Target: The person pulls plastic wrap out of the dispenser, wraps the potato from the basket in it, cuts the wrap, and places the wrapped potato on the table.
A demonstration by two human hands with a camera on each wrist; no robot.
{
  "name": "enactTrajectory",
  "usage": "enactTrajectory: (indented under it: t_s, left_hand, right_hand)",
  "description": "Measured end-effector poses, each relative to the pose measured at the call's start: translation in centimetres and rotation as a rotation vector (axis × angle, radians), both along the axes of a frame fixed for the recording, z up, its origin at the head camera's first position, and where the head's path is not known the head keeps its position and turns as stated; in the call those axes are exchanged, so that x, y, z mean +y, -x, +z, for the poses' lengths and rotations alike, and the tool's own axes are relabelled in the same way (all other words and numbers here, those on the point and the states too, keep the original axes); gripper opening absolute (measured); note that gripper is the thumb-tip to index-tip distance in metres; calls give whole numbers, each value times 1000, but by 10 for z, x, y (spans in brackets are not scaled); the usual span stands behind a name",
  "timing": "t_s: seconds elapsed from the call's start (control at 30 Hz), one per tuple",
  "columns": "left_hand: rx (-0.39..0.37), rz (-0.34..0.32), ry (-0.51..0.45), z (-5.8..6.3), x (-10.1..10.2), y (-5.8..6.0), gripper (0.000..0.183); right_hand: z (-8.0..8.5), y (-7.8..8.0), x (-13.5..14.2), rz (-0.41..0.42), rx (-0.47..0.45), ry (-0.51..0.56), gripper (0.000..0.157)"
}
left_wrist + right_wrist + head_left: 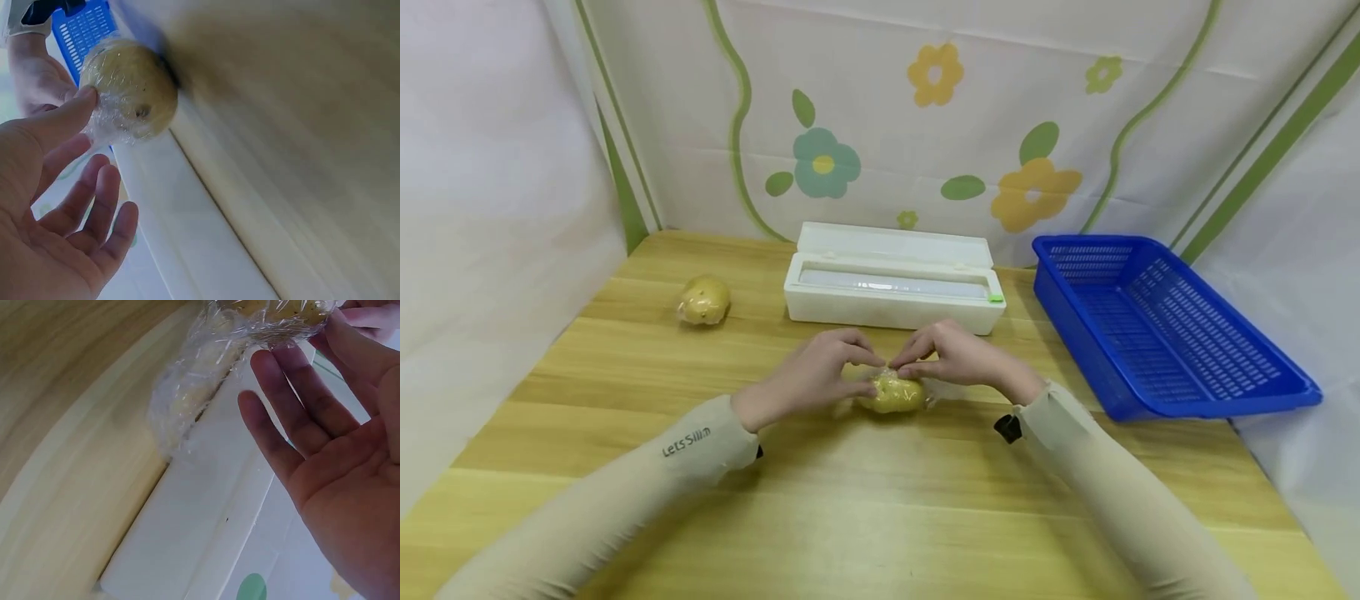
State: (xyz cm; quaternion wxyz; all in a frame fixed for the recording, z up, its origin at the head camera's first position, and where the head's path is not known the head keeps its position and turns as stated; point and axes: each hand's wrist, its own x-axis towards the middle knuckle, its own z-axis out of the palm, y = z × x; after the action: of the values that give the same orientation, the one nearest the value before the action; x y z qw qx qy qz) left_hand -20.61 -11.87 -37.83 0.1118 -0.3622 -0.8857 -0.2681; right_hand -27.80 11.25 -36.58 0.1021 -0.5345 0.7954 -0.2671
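A yellow potato [895, 395] in clear cling film [178, 394] sits low over the table, between both hands. My left hand [820, 371] pinches the film at the potato's left side with thumb and index finger. In the left wrist view its other fingers are spread loosely beside the potato [140, 94], which has a dark spot. My right hand [951, 357] holds the film at the potato's top with thumb and fingertips. A crumpled flap of film hangs off the potato in the right wrist view, away from the right hand [337, 437].
Behind the hands stands a white cling-film box [887, 312], lid raised, a roll [891, 284] inside. A second wrapped potato [703, 300] lies at the left of the wooden table [880, 517]. At the right is a blue perforated basket [1078, 350]. A flower-patterned cloth [880, 108] hangs behind.
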Motion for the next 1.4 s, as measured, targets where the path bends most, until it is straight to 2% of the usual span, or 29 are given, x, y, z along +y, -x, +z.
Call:
enactTrajectory:
  t_s: [0.13, 0.23, 0.33, 0.43, 0.67, 0.77, 0.83, 0.87, 0.93, 1.07, 1.17, 1.23, 1.3, 1.4]
  left_hand:
    - [-21, 57, -31, 0, -2, -5, 25]
    - [-37, 101, -65, -1, -3, -7, 13]
    - [-53, 100, -69, -4, -3, -7, 10]
    - [-82, 60, -57, -8, -4, -3, 15]
    - [-216, -100, -64, -16, -8, 14, 29]
    - [-240, -129, -54, -18, -11, 20, 31]
    - [-227, -140, -46, -19, -14, 21, 32]
    - [-202, -148, -37, -19, -15, 21, 33]
    - [-102, -163, -5, -20, -16, 20, 35]
    - [199, -235, 32, -15, -18, 13, 34]
    - [366, -311, 68, -8, -17, 2, 34]
    - [437, -358, 104, -5, -16, -6, 37]
    - [475, -392, 132, -3, -14, -14, 41]
    - [467, -428, 121, -3, -10, -21, 42]
  right_hand:
    - [-1, -3, -1, -22, -26, 11, 17]
    - [-1, -6, -1, -49, -12, 19, 16]
    - [-3, -10, -1, -51, 14, 43, 16]
    - [-5, -15, 0, -52, 42, 76, 16]
    - [-10, -29, 2, -101, 51, 135, 14]
    - [-10, -34, 1, -101, 85, 132, 14]
    - [-10, -35, 0, -99, 120, 115, 15]
    - [-10, -36, 0, -93, 136, 103, 16]
    - [-10, -38, 3, -74, 176, 72, 21]
    - [-10, -43, 14, -27, 290, 81, 33]
    - [-10, -50, 23, 24, 414, 132, 38]
    - [-11, -56, 26, 71, 499, 152, 40]
    - [-12, -61, 26, 126, 571, 166, 42]
    - [-13, -63, 23, 176, 607, 190, 42]
